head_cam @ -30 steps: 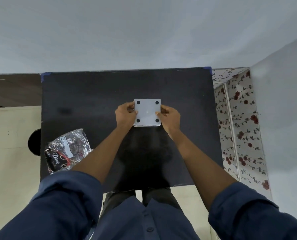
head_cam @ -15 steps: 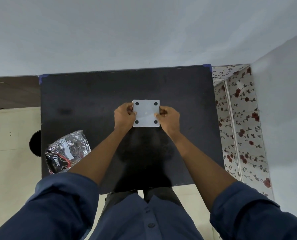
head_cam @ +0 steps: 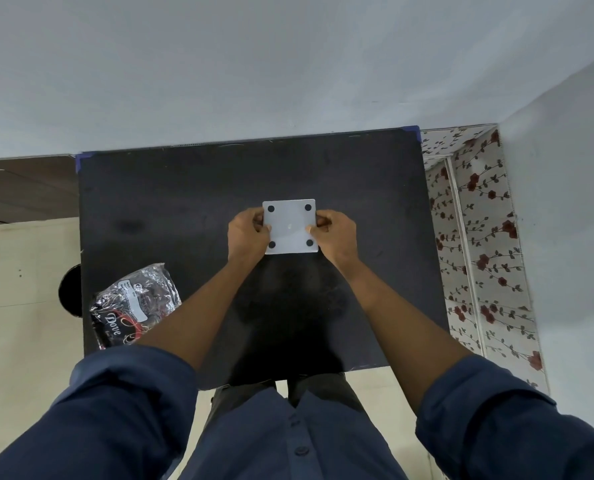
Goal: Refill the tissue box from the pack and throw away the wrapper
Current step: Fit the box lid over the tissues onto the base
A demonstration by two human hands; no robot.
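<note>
a white tissue box (head_cam: 290, 226), underside with four black pads facing up, is gripped at mid-table (head_cam: 184, 209) by the left hand (head_cam: 248, 233) and right hand (head_cam: 333, 233); the tissue pack (head_cam: 134, 304) is laid near the table's left edge.

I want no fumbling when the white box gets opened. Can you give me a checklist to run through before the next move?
1. Left hand on the white box: ok, grip on its left edge.
2. Right hand on the box: ok, grip on its right edge.
3. Box bottom up: ok, four dark pads face the camera.
4. Box opened: cannot tell.
5. Tissue pack in reach: ok, on the black table, near-left corner.
6. Pack wrapper sealed: cannot tell.
</note>
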